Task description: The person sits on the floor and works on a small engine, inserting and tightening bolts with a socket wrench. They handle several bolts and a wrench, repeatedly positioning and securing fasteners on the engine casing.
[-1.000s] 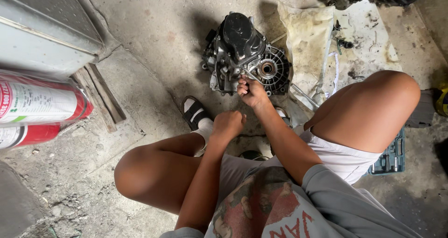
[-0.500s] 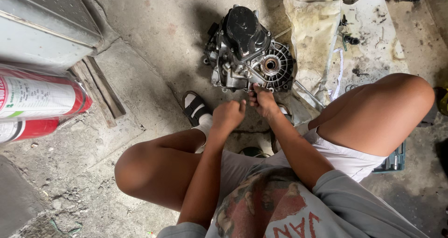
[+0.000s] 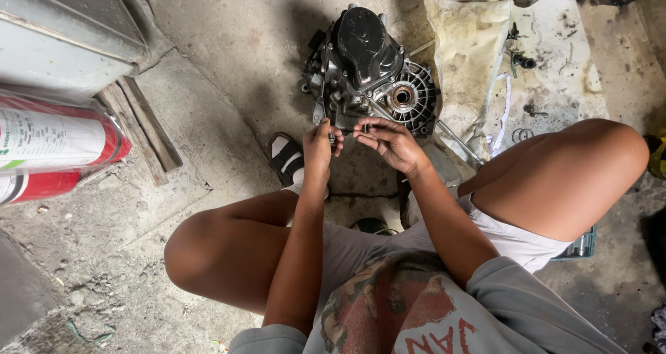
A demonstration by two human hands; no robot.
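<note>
Engine: dark metal engine block (image 3: 368, 66) standing on the concrete floor (image 3: 229, 41), toward the floor's far edge, right in front of my knees; I see a black cover on top and a round finned opening on its right side.
Left hand: my left hand (image 3: 320, 144) is curled, fingers pinched around a small dark part (image 3: 331, 138), just below the engine's near edge and close to touching it.
Right hand: my right hand (image 3: 390, 140) is half open, palm up, with the fingertips pinching a tiny dark piece (image 3: 365, 127) right against the engine's lower edge; I cannot tell what the piece is.
Hands together: I hold the two hands just beside each other, with fingertips almost meeting.
Cloth: stained pale cloth (image 3: 479, 55) spread on the floor to the right of the engine, with small dark bits (image 3: 524, 61) scattered on the sheet beside it.
Cans: two red and white spray cans (image 3: 48, 142) lying on their sides at the floor's left edge, well apart from the engine.
Wood: two thin wooden strips (image 3: 146, 128) lying on the floor between the cans and the engine.
Foot: my sandalled foot (image 3: 286, 158) planted just left of my left hand.
Case: blue-green tool case (image 3: 579, 246) peeking out under my right thigh.
</note>
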